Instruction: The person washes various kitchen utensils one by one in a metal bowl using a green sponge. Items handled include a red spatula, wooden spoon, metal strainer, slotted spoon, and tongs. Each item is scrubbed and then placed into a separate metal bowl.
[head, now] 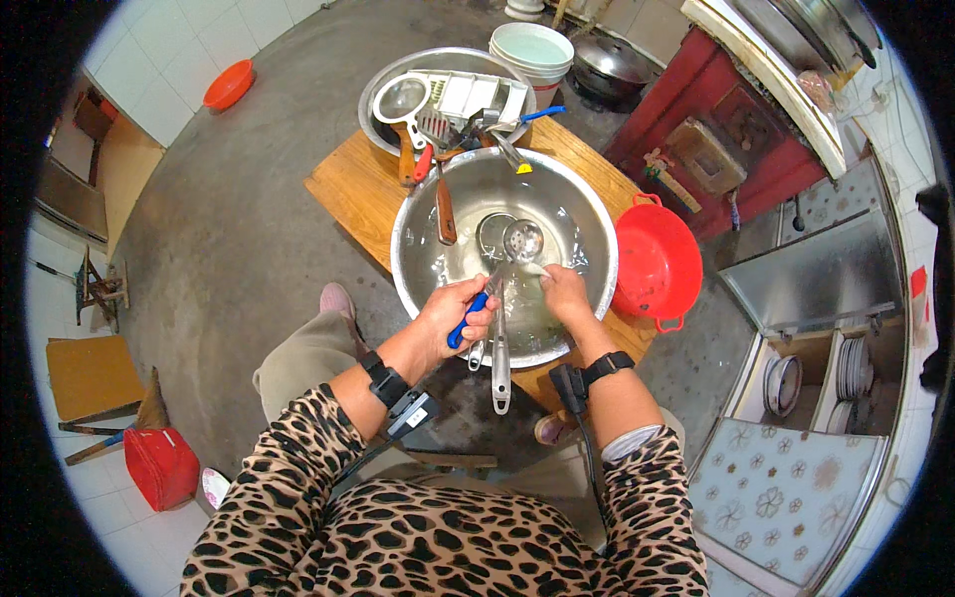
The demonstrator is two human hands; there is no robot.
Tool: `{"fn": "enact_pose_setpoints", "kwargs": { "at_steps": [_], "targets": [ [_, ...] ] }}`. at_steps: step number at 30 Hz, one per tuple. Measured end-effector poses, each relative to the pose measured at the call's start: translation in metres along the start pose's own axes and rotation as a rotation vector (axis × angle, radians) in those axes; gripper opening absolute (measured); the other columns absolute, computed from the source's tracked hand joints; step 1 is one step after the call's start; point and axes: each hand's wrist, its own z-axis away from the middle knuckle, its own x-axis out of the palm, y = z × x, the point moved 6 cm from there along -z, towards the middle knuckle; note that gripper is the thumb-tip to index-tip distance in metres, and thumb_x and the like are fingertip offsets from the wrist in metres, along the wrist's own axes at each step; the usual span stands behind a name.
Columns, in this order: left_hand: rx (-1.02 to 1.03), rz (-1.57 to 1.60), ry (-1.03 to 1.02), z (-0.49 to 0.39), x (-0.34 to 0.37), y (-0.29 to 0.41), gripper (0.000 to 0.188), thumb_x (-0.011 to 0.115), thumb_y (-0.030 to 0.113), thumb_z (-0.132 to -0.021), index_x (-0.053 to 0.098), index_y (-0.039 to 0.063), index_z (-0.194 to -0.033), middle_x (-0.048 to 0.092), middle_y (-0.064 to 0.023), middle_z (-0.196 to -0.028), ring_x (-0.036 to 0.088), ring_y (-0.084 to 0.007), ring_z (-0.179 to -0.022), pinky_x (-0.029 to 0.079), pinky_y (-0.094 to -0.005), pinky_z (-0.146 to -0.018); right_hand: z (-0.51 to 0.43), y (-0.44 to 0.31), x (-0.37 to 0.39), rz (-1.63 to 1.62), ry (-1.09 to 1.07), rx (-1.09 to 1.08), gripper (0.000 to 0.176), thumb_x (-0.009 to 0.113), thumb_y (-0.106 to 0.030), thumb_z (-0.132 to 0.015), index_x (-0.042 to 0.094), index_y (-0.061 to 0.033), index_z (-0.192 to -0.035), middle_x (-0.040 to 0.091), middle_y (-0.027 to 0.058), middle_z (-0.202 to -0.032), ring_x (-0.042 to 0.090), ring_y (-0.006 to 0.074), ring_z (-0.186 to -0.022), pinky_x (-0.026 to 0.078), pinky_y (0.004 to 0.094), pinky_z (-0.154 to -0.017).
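My left hand [464, 312] is closed around the blue handle [468, 319] of a utensil whose metal end points over a large metal basin [606, 246] of water. My right hand [565, 292] pinches a small whitish piece [536, 269], perhaps cloth, beside that metal end. A perforated metal skimmer [523, 241] lies in the basin, close beyond both hands. Next to its bowl, a round metal ladle [492, 233] sits in the water. A long steel handle [501, 366] and a shorter one cross the near rim. The wooden handle [445, 213] of another utensil hangs over the far-left rim.
Behind, a second metal basin [367, 112] holds a white rack, a strainer [404, 97], a slotted turner [434, 127] and other tools. Both basins stand on a wooden table [339, 183]. A red colander [660, 257] is at the right, a white bucket [533, 56] behind.
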Motion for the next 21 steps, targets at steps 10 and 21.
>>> {"fn": "enact_pose_setpoints", "kwargs": {
  "at_steps": [10,21],
  "targets": [
    [-0.136,-0.075,0.037,-0.003,0.006,-0.009,0.042,0.038,0.052,-0.096,0.047,0.010,-0.096,0.049,-0.0038,-0.071,0.035,-0.0066,-0.045,0.027,-0.0197,-0.034,0.056,-0.112,-0.031,-0.319,0.114,-0.566,0.020,0.052,-0.010,-0.088,0.061,-0.0063,-0.106,0.058,0.0137,-0.091,0.059,0.0335,-0.085,0.048,0.0401,-0.073],
    [0.311,-0.601,0.209,0.005,0.010,0.018,0.023,0.046,0.016,-0.096,0.052,0.004,-0.115,0.059,-0.0043,-0.075,0.051,-0.0091,-0.050,0.040,-0.0218,-0.041,0.021,-0.054,-0.062,0.138,0.416,-0.171,0.020,0.052,-0.010,-0.087,0.057,-0.0028,-0.105,0.059,0.0204,-0.095,0.058,0.0389,-0.089,0.046,0.0449,-0.077]
  ]
}}
